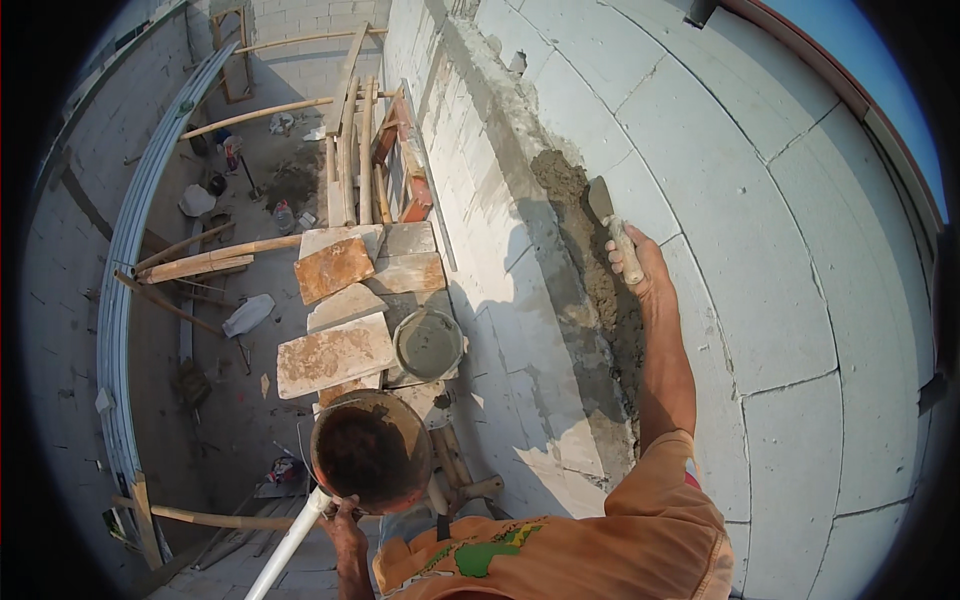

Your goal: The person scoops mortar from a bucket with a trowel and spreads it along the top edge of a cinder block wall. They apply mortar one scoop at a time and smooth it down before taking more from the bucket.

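Observation:
My right hand (643, 265) is closed round the pale, mortar-crusted handle of a trowel (600, 203). The blade rests at the edge of a band of wet grey mortar (590, 240) along the ledge where the block wall stands. Low in the view, my left hand (345, 525) grips the near rim of a round bucket (404, 418), its fingers partly hidden. The bucket is tilted so I look into its dark, stained inside. A white pipe (290, 547) passes right beside that hand.
A second bucket of grey mortar (429, 344) stands on a platform of stacked slabs (337, 356). Bamboo poles (258, 118) form scaffolding over a littered floor far below. Long metal pipes (128, 250) run along the left. The pale block wall (720, 200) rises at right.

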The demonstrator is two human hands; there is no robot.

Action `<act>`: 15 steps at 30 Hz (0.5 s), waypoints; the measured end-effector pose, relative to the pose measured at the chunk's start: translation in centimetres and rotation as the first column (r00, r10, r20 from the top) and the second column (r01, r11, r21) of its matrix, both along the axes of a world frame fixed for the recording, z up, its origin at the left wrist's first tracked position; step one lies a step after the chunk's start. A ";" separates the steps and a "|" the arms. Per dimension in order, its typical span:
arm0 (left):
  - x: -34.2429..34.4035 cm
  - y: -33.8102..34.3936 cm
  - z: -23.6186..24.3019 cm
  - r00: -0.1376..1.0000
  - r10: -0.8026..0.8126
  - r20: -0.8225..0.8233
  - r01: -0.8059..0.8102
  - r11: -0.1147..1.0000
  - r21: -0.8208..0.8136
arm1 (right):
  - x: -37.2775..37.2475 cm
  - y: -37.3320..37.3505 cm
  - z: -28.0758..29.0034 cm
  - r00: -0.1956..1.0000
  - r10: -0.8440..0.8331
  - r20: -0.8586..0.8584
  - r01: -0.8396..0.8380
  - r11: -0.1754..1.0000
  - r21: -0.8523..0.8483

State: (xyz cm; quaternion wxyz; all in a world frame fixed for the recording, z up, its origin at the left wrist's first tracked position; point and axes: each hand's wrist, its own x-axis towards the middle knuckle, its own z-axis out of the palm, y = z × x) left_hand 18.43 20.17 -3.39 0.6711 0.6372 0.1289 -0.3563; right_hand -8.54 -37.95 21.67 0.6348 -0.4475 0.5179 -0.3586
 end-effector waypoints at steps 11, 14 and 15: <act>0.2 1.2 -0.6 0.995 -0.085 -0.057 0.084 0.996 -0.028 | 8.7 -9.7 -8.9 0.984 -0.099 0.146 0.094 0.995 0.043; 0.3 -0.4 0.4 0.999 -0.020 -0.036 0.021 1.000 0.018 | 9.5 -13.2 -8.8 0.982 -0.086 0.170 0.076 0.995 0.065; 0.2 -0.8 0.9 1.000 0.016 -0.014 -0.015 0.998 0.062 | 10.3 -13.9 -8.7 0.982 -0.116 0.148 0.108 0.992 0.060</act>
